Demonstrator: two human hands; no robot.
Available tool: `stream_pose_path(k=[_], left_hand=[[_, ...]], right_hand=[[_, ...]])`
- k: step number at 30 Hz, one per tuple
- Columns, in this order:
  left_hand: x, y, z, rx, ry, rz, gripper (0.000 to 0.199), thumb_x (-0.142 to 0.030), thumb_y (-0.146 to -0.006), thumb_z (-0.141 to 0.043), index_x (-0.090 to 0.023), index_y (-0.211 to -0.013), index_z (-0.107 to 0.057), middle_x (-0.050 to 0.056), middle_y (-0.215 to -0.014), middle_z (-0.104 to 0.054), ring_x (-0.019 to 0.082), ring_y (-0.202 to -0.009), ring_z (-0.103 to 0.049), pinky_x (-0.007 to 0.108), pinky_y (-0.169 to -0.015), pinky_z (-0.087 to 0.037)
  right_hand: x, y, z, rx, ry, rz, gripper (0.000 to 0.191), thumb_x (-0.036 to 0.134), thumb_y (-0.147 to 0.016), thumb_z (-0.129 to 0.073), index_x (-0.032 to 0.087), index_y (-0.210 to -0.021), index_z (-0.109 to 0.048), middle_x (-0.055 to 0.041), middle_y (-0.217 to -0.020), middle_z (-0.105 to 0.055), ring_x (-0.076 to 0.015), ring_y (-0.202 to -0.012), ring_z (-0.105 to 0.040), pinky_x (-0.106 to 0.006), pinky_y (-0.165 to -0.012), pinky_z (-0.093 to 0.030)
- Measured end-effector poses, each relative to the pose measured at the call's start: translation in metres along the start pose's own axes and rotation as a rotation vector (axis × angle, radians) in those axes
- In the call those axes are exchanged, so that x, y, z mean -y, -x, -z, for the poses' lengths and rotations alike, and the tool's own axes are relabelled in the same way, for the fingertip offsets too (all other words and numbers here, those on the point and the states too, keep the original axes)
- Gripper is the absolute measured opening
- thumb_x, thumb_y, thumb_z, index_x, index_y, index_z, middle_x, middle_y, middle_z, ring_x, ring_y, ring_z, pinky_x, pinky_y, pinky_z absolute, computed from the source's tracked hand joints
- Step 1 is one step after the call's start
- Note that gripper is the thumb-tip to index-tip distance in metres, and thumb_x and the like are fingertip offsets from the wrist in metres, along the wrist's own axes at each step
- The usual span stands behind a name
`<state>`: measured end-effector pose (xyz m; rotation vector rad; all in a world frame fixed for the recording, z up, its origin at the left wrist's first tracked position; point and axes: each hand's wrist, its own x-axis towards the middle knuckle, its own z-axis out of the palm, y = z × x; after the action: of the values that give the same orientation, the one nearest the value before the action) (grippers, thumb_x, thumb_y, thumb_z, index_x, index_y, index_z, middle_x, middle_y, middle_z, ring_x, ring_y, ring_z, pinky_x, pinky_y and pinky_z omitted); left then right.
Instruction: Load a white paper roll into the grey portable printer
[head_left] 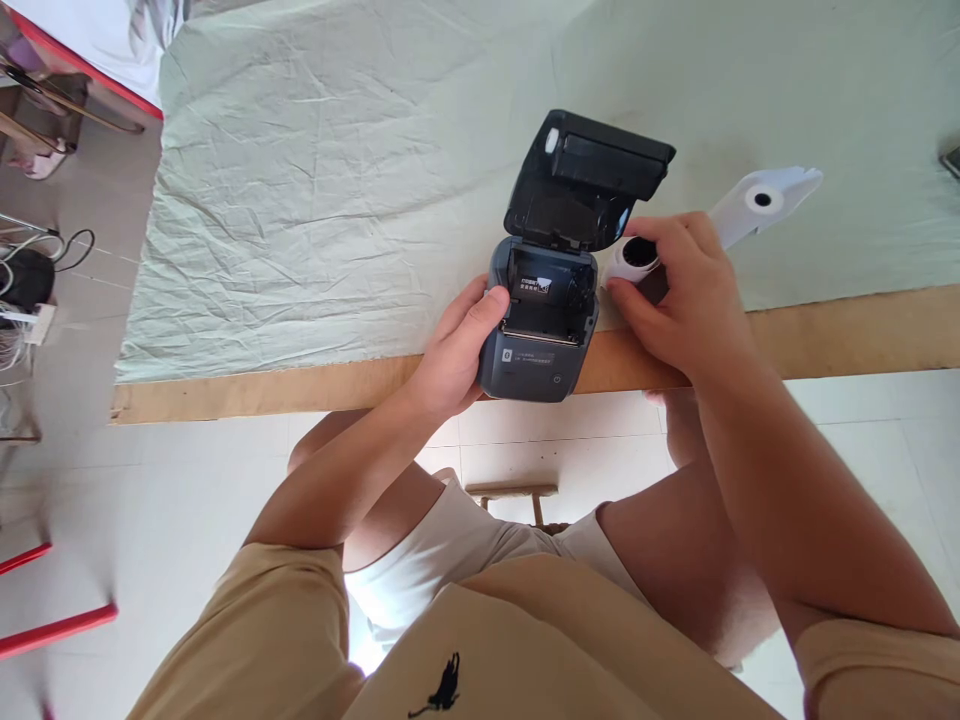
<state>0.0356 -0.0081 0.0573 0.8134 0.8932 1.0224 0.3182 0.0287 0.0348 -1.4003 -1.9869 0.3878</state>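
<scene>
A dark grey handheld printer [534, 375] is held over the table's front edge, its black lid [574, 185] swung open to the far side and its compartment bare of any roll. My left hand [459, 350] grips the printer's left side, thumb on the rim. Just right of the printer, the fingers of my right hand [686, 285] close around a small white paper roll [621, 262] with a dark core. Behind that hand lies a flat white piece [787, 190] with a round black-centred spot.
A pale green cloth [322, 180] covers the table, with a bare wooden edge [862, 330] along the front. A dark object [951, 160] sits at the far right. Cables [19, 290] and red bars [60, 630] are at the left. A wooden stool [514, 490] shows below.
</scene>
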Motion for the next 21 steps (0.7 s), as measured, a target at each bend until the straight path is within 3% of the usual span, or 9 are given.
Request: stream_pose_path(k=[3, 6, 10, 14, 17, 21], left_hand=[[0.001, -0.001, 0.001, 0.009, -0.001, -0.019, 0.060, -0.083, -0.098, -0.090, -0.027, -0.116, -0.081, 0.000, -0.083, -0.074, 0.017, -0.057, -0.070, 0.027, -0.038, -0.041], [0.003, -0.001, 0.001, 0.018, -0.003, -0.034, 0.060, -0.084, -0.099, -0.089, -0.027, -0.114, -0.082, 0.000, -0.082, -0.074, 0.017, -0.055, -0.069, 0.027, -0.037, -0.039], [0.004, -0.001, 0.003, 0.025, -0.018, -0.037, 0.064, -0.088, -0.098, -0.087, -0.027, -0.117, -0.083, 0.001, -0.084, -0.078, 0.019, -0.058, -0.072, 0.029, -0.040, -0.044], [0.004, -0.002, 0.004, 0.023, -0.028, -0.030, 0.064, -0.088, -0.098, -0.087, -0.028, -0.119, -0.083, 0.001, -0.085, -0.079, 0.019, -0.060, -0.071, 0.030, -0.041, -0.044], [0.005, -0.003, 0.005, 0.035, -0.021, -0.039, 0.065, -0.089, -0.098, -0.086, -0.028, -0.118, -0.082, 0.001, -0.084, -0.077, 0.019, -0.059, -0.071, 0.030, -0.040, -0.042], [0.005, -0.002, 0.004, 0.035, -0.027, -0.039, 0.069, -0.093, -0.097, -0.084, -0.028, -0.118, -0.081, 0.001, -0.085, -0.077, 0.018, -0.058, -0.070, 0.031, -0.040, -0.044]], right_hand=[[-0.002, 0.001, -0.001, -0.051, -0.076, -0.008, 0.075, 0.031, -0.100, -0.074, 0.036, -0.172, -0.054, -0.0102, -0.139, -0.082, -0.0324, -0.112, -0.083, -0.062, -0.108, -0.073], [-0.001, 0.002, 0.000, -0.032, -0.081, -0.043, 0.064, 0.025, -0.101, -0.065, 0.034, -0.165, -0.057, -0.0079, -0.125, -0.086, -0.0300, -0.099, -0.083, -0.057, -0.094, -0.074], [0.011, 0.000, 0.001, 0.072, 0.068, 0.078, 0.058, 0.017, -0.099, -0.058, 0.028, -0.155, -0.067, -0.0135, -0.127, -0.085, -0.0353, -0.112, -0.084, -0.057, -0.098, -0.072], [0.022, 0.000, -0.002, 0.087, 0.211, 0.165, 0.051, 0.027, -0.099, -0.068, 0.027, -0.150, -0.072, -0.0179, -0.139, -0.084, -0.0420, -0.122, -0.083, -0.063, -0.104, -0.069], [0.023, 0.002, -0.003, 0.071, 0.205, 0.150, 0.047, 0.027, -0.104, -0.070, 0.032, -0.150, -0.072, -0.0150, -0.142, -0.084, -0.0399, -0.124, -0.084, -0.058, -0.104, -0.069], [0.018, 0.004, -0.003, -0.015, 0.199, 0.127, 0.047, 0.026, -0.101, -0.070, 0.032, -0.148, -0.070, -0.0113, -0.126, -0.087, -0.0364, -0.111, -0.085, -0.053, -0.092, -0.069]])
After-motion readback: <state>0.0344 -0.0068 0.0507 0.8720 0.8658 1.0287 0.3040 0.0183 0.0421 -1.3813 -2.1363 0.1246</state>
